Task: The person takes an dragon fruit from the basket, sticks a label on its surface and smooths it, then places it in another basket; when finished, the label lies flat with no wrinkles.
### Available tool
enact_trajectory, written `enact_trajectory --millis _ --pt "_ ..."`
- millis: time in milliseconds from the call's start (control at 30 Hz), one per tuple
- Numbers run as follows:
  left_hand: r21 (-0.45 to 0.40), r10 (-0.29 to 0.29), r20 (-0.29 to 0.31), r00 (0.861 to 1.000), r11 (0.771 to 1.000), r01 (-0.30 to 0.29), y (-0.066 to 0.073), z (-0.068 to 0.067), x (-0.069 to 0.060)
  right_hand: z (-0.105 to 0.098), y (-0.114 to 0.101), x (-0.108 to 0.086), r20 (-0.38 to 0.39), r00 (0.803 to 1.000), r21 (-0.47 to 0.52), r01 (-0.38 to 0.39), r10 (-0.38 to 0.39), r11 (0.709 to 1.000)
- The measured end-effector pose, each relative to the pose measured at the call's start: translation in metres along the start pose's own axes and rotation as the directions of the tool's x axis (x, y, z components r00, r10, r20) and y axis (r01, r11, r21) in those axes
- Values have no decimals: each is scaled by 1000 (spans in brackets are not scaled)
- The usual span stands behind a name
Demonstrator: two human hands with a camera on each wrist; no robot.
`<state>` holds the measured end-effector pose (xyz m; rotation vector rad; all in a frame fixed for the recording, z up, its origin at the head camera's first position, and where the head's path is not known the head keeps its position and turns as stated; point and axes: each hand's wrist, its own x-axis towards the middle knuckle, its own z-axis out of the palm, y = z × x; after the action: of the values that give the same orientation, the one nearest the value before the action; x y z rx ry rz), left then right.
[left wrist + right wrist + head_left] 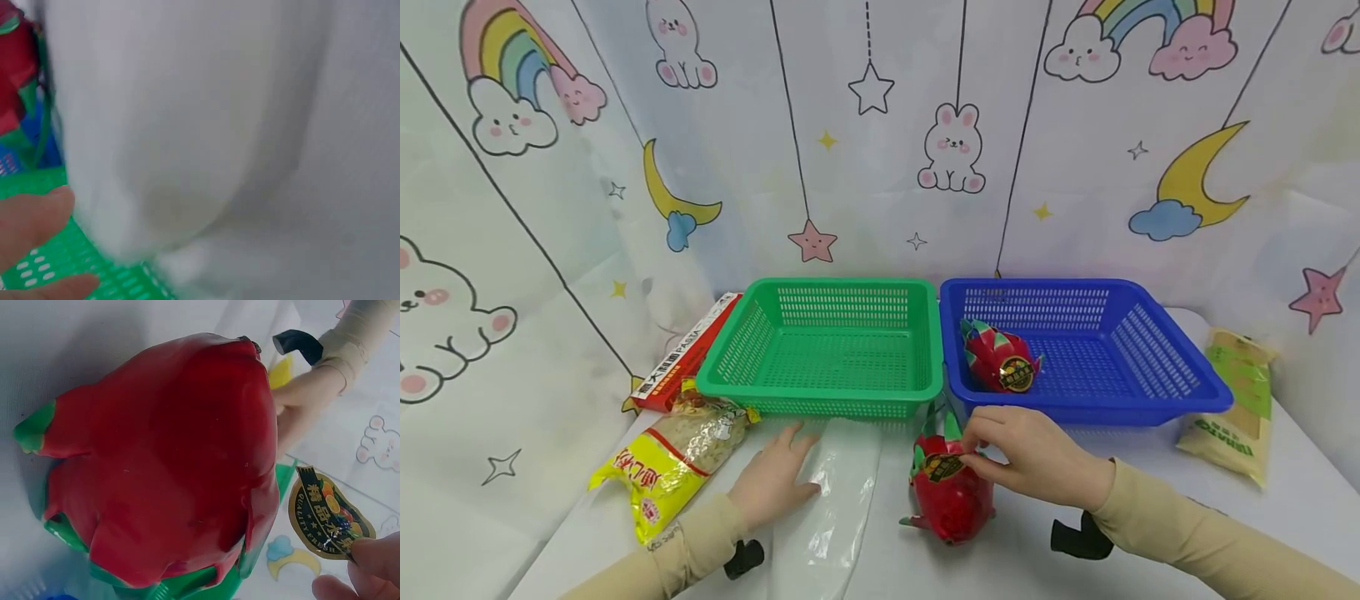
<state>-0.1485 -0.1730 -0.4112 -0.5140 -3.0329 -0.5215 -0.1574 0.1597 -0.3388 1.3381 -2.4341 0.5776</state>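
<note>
In the head view my right hand (1037,456) pinches the edge of a black and gold oval fruit sticker (328,515) between thumb and finger. The right wrist view shows the sticker standing clear of the dragon fruit's skin. That red dragon fruit (955,504), with green-tipped scales, lies on the table in front of the baskets. To its left is a long, glossy white sheet or flat bag (831,508). My left hand (777,477) lies at the sheet's left edge, fingers spread and holding nothing. Blurred white fills much of the left wrist view.
A green basket (820,392) stands behind the sheet. Beside it, a blue basket (1090,408) holds a second dragon fruit (1000,358) with a sticker. At left lie a yellow food bag (677,462) and a red pasta box (688,354); a beige-green packet (1232,404) lies at right.
</note>
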Motion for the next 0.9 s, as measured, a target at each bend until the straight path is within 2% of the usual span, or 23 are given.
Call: enact_trajectory --millis 200,300,467,567,667,767,900 --pt "-73 48 -71 996 996 -53 1 -15 7 -2 -1 -2 2 1000 -3 -17 17 1000" --pt "-110 78 -67 995 990 -85 8 -19 10 -2 -2 -4 3 999 4 -32 32 999" --pt "-178 152 -40 988 971 -157 27 -18 15 0 -6 -7 8 997 37 -74 74 997" --pt "-222 224 -36 974 948 -226 40 -17 19 2 -10 -11 38 991 80 -133 131 988" --pt "-256 294 -29 955 922 -292 52 -17 23 5 -14 -14 85 976 129 -211 202 969" --pt "-266 345 -3 939 905 -333 63 -17 27 8 -16 -17 113 961 167 -268 252 949" --pt "-277 395 41 918 887 -369 75 -16 32 12 -16 -21 117 952 209 -303 284 930"
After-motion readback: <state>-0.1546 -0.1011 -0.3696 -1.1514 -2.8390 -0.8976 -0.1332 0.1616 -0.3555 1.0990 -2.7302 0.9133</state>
